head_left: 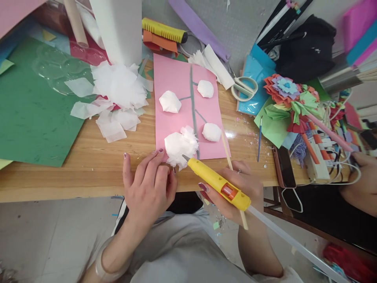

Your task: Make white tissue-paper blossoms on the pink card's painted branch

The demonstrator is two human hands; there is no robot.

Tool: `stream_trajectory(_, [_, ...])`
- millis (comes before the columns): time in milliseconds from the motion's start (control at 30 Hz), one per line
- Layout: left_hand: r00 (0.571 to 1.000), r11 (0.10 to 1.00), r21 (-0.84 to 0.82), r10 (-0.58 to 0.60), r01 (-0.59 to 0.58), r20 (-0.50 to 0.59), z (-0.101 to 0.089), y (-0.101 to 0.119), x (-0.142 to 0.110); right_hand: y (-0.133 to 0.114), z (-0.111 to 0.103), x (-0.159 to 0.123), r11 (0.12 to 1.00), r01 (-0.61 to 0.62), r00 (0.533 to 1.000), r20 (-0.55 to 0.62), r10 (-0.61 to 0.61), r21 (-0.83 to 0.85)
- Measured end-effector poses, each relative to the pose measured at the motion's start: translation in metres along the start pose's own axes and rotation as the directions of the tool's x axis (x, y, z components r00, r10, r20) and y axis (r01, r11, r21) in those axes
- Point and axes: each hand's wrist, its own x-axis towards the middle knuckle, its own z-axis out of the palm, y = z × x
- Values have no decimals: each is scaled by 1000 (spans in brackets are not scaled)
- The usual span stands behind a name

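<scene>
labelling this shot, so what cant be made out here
Head view: underside of the yellow glue gun, hidden by the right hand.
Head view: far end of the translucent stick, cut off by the bottom edge.
Head view: any drawing beneath the fringed white puff, covered by it.
Head view: white marking on the black bag, too small to read.

Showed smooth plastic on the glue gun [210, 176], bare wood on the stick [226, 149], looked matt on the pink paper [185, 114], thin and ruffled on the white tissue [190, 137], had lightly glossy wood grain across the tabletop [106, 161].
</scene>
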Motion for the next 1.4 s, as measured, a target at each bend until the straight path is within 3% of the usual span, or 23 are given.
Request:
stream_trajectory(100, [1000, 1000, -12, -8, 8, 3, 0, 0, 0, 2, 4, 3, 1000, 20, 999, 37, -20, -2])
stream_trajectory(333, [1000, 1000, -4, -18, 18, 1, 0, 1, 0, 1, 0, 7, 1000, 4, 999, -47, -5, -22])
stream_trajectory(700, [1000, 1000, 2, -13, 13, -4, -1, 1, 1, -2, 0, -1, 995, 75, 996, 58, -72, -60])
stream_trajectory(1033, [1000, 1000, 1, -14, 14, 14, -1, 0, 0, -4, -4, 4, 998, -9, 999, -44, 6, -65])
stream_trajectory(1233, [1000, 1000, 0, -7, 7, 7, -2, 0, 1, -3, -1, 3, 1000, 11, 1000, 29, -11, 6])
stream_trajectory(1400, [1000, 1000, 1, -16, 16, 6, -3, 1, 1, -3, -2, 5, 998, -56, 998, -28, 57, 27])
